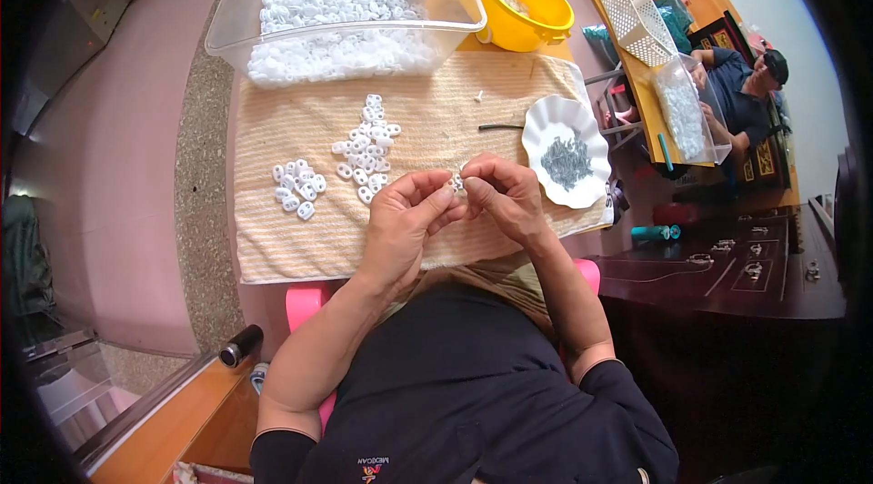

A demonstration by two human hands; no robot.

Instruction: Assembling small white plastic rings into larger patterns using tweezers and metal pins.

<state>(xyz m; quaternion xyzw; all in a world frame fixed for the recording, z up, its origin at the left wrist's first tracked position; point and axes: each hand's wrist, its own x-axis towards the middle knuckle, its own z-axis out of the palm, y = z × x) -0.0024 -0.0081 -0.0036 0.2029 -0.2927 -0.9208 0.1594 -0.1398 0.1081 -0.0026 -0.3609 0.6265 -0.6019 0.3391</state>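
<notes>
Striped cloth (291, 257) is lying spread out, and two piles of white pieces (376, 132) are resting on it. Left hand (409, 213) and right hand (506, 199) are pinching a small pale piece (457, 182) between their fingertips, just above the cloth. Fingers are hiding most of it, but it is probably being light, stiff and slightly slippery; gripping opposite edges lightly is likely giving the surest hold.

Head-worn fisheye, super wide, staring down past the dark shirt (446, 375). Left hand (407, 216) and right hand (509, 200) are pretty close.
</notes>
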